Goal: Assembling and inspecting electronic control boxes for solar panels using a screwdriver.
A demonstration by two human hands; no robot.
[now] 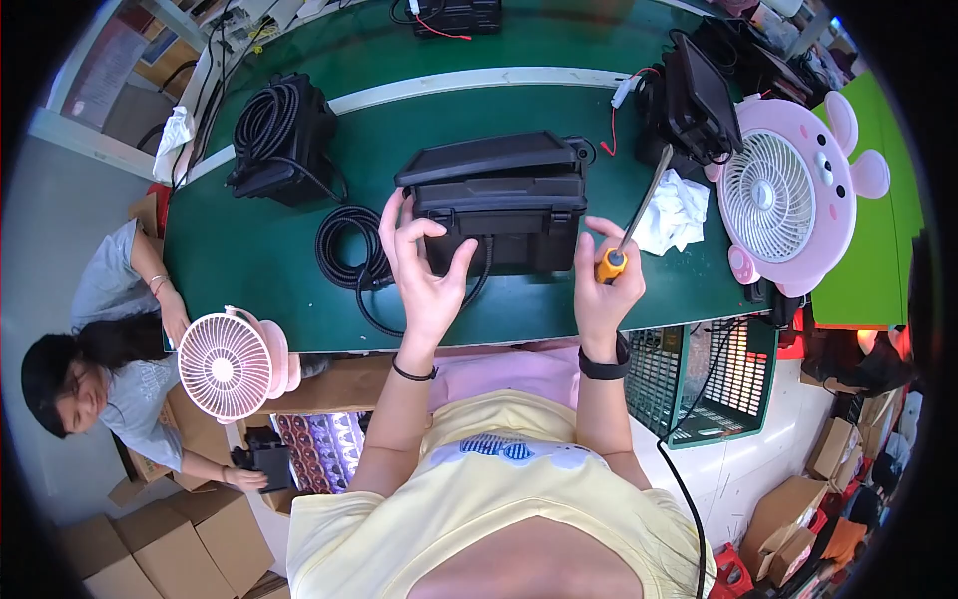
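Observation:
A black plastic case point(499, 196) stands in front of me on the green table, its lid point(489, 155) tilted and not flush with the body. At the case's left end is my left hand point(424, 265), thumb and fingers spread apart around its corner. My right hand point(607, 285) is closed around the yellow handle of a screwdriver point(612, 264), whose long shaft points up and to the right; its fingertips are close to the case's right side. A coil of black corrugated hose point(349, 248) lies left of the case, with a length running toward its front.
Another black case point(284, 140) with coiled hose stands at the left, and one more point(689, 100) at the right. Beside that lie crumpled white tissue point(677, 212) and a pink fan point(798, 190). A small fan point(225, 367) sits at the near-left edge, by a co-worker point(130, 349). A green crate point(743, 399) stands below.

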